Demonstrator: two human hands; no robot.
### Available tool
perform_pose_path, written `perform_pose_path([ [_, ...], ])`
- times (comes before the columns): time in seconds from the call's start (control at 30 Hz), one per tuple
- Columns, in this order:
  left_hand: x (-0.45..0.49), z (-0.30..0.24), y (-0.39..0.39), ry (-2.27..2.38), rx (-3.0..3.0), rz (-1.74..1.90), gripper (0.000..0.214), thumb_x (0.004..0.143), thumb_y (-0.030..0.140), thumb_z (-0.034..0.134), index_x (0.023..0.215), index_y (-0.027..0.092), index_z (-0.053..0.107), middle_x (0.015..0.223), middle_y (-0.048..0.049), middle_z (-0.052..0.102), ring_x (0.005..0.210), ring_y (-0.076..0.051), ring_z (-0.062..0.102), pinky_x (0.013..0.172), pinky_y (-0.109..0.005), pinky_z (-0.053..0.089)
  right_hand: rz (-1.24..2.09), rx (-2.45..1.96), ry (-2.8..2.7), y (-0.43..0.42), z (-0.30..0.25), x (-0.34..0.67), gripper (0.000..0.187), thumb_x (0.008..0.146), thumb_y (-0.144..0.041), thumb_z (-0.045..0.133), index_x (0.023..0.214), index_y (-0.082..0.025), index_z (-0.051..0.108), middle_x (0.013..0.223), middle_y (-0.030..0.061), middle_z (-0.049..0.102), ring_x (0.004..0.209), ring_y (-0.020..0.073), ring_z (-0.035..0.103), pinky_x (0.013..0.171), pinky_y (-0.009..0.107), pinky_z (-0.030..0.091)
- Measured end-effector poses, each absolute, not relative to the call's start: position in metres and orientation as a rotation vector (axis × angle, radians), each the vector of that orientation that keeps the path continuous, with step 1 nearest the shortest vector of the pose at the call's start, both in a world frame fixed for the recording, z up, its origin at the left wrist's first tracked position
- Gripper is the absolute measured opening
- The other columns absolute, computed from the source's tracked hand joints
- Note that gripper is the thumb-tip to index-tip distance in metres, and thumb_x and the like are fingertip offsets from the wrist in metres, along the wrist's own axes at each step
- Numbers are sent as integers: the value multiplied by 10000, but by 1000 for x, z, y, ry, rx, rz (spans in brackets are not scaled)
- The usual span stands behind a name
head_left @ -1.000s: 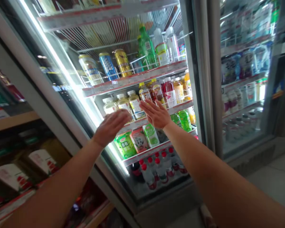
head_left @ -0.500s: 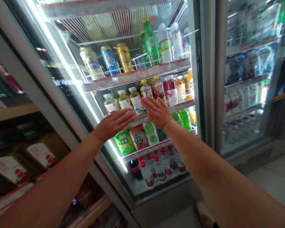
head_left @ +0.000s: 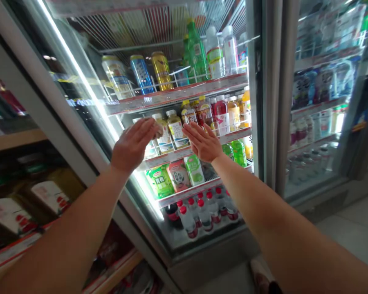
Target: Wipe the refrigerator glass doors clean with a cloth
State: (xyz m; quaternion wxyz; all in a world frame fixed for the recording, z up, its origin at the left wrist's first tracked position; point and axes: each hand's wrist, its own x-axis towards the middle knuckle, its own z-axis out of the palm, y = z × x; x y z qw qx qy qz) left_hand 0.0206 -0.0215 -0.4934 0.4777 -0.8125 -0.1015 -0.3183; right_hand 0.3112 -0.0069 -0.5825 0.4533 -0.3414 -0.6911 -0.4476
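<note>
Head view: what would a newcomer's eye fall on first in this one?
Probably the left hand and right hand, fingers extended and angled toward each other mid-picture, in front of the bottle shelf. Next, the bright light strip slanting down the left side of the fridge. Then perhaps the red-capped bottles grouped at its bottom.

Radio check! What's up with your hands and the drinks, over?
Left hand open, nothing seen in it. Right hand open, nothing seen in it. White-capped bottles standing on fridge shelf. Left hand partly blocking view of them.
</note>
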Motion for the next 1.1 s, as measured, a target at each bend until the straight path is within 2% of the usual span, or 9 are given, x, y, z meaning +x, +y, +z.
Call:
perform_pose_path([
  [0.07, 16, -497, -20, -296, -1929, -868, 555, 1126, 54, 427, 1651, 218, 357, 1644, -143, 425, 1579, -277, 297, 1266, -560, 380, -1124, -837, -1692, -7, -582, 311, 773, 1091, -198, 379, 1682, -328, -101, 1702, -49, 317, 1604, 169, 256, 1381, 432, 42],
  [0.2, 12, -511, -21, 2, -2147, -426, 506, 1142, 83, 394, 1601, 293, 435, 1549, -60, 564, 1528, -217, 407, 1247, -419, 429, -1151, -836, -1699, -8, -582, 311, 749, 1094, -206, 364, 1688, -302, -83, 1707, -36, 303, 1606, 170, 251, 1380, 433, 29],
  [0.27, 10, -508, -22, 39, -2190, -318, 507, 1143, 89, 406, 1611, 285, 417, 1571, -68, 539, 1523, -225, 415, 1251, -425, 423, -1152, -847, -1706, -8, -582, 312, 736, 1096, -210, 356, 1690, -300, -68, 1711, -35, 291, 1607, 178, 247, 1380, 443, 33],
  [0.43, 14, -508, -21, -251, -1932, -919, 578, 1101, 37, 436, 1647, 213, 372, 1613, -163, 464, 1555, -313, 347, 1249, -553, 402, -1154, -844, -1680, -8, -583, 311, 743, 1095, -189, 352, 1688, -317, -78, 1702, -49, 316, 1602, 160, 260, 1381, 423, 28],
  [0.6, 17, -515, -22, 91, -2157, -335, 455, 1146, 103, 405, 1548, 299, 487, 1556, -7, 561, 1526, -168, 407, 1270, -357, 400, -1125, -840, -1707, -9, -582, 312, 748, 1098, -202, 351, 1683, -312, -102, 1710, -37, 301, 1600, 178, 272, 1381, 440, 28],
  [0.67, 15, -509, -20, -35, -2136, -409, 457, 1155, 116, 396, 1572, 293, 452, 1586, -34, 526, 1529, -196, 406, 1268, -407, 404, -1088, -861, -1733, -9, -582, 312, 765, 1096, -201, 359, 1673, -336, -124, 1718, -45, 281, 1599, 198, 278, 1380, 464, 53],
  [0.8, 12, -516, -17, -321, -1939, -862, 536, 1139, 86, 402, 1649, 238, 337, 1659, -110, 409, 1577, -271, 306, 1269, -532, 380, -1046, -879, -1762, -10, -581, 312, 808, 1087, -193, 384, 1659, -368, -160, 1723, -66, 265, 1603, 207, 267, 1382, 470, 79],
  [0.97, 10, -526, -21, 87, -2184, -321, 463, 1154, 106, 386, 1538, 334, 509, 1558, 16, 558, 1511, -159, 432, 1256, -339, 416, -1105, -865, -1735, -10, -582, 312, 772, 1097, -202, 358, 1674, -321, -141, 1717, -48, 277, 1603, 192, 265, 1383, 461, 39],
  [1.1, 6, -513, -23, -202, -2066, -716, 541, 1119, 64, 484, 1623, 244, 398, 1648, -82, 433, 1569, -256, 326, 1302, -492, 339, -1048, -882, -1753, -9, -582, 312, 785, 1089, -192, 371, 1671, -356, -129, 1724, -61, 253, 1603, 214, 268, 1384, 482, 69],
])
